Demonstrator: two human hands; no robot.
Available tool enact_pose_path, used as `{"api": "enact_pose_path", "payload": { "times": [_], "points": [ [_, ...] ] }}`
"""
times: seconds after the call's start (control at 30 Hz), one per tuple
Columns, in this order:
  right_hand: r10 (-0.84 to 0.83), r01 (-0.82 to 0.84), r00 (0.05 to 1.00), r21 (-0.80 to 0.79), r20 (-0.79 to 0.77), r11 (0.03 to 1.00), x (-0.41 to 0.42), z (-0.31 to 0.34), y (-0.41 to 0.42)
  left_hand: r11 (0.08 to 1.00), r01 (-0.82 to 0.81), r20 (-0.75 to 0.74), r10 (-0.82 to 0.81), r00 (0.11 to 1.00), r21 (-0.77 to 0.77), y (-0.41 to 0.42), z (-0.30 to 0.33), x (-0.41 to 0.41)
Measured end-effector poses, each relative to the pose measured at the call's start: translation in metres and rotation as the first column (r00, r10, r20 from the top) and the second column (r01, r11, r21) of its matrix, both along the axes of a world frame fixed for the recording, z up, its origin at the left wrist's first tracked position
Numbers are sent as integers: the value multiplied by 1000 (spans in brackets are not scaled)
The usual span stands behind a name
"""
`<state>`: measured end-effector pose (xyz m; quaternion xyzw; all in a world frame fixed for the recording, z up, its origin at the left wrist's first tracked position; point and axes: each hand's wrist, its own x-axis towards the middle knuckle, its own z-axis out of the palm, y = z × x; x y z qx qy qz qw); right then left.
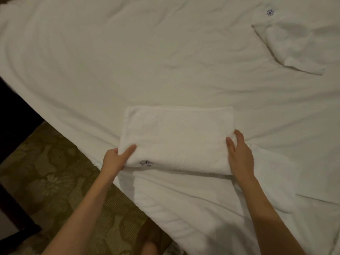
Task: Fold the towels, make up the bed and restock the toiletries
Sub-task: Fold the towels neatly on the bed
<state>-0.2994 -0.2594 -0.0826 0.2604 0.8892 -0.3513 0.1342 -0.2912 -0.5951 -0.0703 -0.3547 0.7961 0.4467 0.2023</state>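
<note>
With our left hand (114, 159) at seven o'clock and right hand (239, 153) at four o'clock each pinching a near corner of the folded towel (176, 137) on the bed (110, 61), we judge it best to keep the edges square.

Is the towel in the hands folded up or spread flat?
Folded: the towel is a thick neat rectangle, gripped by left hand and right hand.

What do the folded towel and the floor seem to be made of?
Towel: probably cotton terry, white and matte; its surface looks fuzzy and its folded edges thick. Floor: likely woven carpet, olive-brown, with a flower pattern and fine ribbing.
</note>
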Motion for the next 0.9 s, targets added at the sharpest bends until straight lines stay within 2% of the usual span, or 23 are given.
{"api": "enact_pose_path", "payload": {
  "times": [0.07, 0.13, 0.2, 0.3, 0.37, 0.43, 0.53, 0.6, 0.63, 0.67, 0.73, 0.77, 0.8, 0.9],
  "points": [
    [2, -2, 1000, 12, 8, 1000, 1, -2, 1, 994, -13, 10, 15, 1000, -107, 4, -1, -6],
    [8, -8, 999, 7, 53, 1000, 3, -3, 0, 983, 43, 60, -33, 998, -177, 7, -7, 1],
    [22, -22, 997, -10, 73, 1000, 5, -1, 0, 995, 39, 20, -37, 999, -95, 5, -10, 7],
    [41, -39, 999, -82, 29, 996, 10, 5, 2, 993, 8, -143, 9, 990, 115, 3, -4, 14],
    [23, -27, 999, -145, -27, 989, 14, 12, 2, 991, -7, -198, 34, 980, 133, 6, 1, 14],
    [-27, 12, 997, -209, -69, 978, 15, 25, -3, 999, 32, -225, -35, 974, -16, 12, 2, 11],
    [-57, 19, 992, -305, -114, 952, 16, 48, -18, 955, 123, -279, -200, 939, -271, 20, 7, 5],
    [-52, -6, 988, -362, -149, 932, 15, 60, -35, 931, 206, -365, -311, 877, -300, 31, 17, 0],
    [-49, -19, 985, -381, -167, 924, 14, 64, -45, 948, 247, -389, -309, 868, -200, 41, 27, -5],
    [-41, -35, 982, -394, -183, 919, 13, 68, -56, 962, 272, -380, -258, 888, -18, 51, 39, -9],
    [-6, -79, 979, -410, -202, 909, 11, 74, -82, 893, 237, -267, -139, 954, 383, 72, 58, -18],
    [21, -108, 979, -422, -205, 900, 12, 77, -96, 849, 191, -194, -107, 975, 492, 80, 64, -23],
    [57, -140, 978, -435, -199, 890, 15, 79, -111, 823, 164, -150, -97, 984, 543, 85, 67, -27],
    [173, -239, 968, -462, -181, 854, 26, 78, -151, 819, 72, -116, -7, 993, 570, 83, 63, -36]
  ]
}}
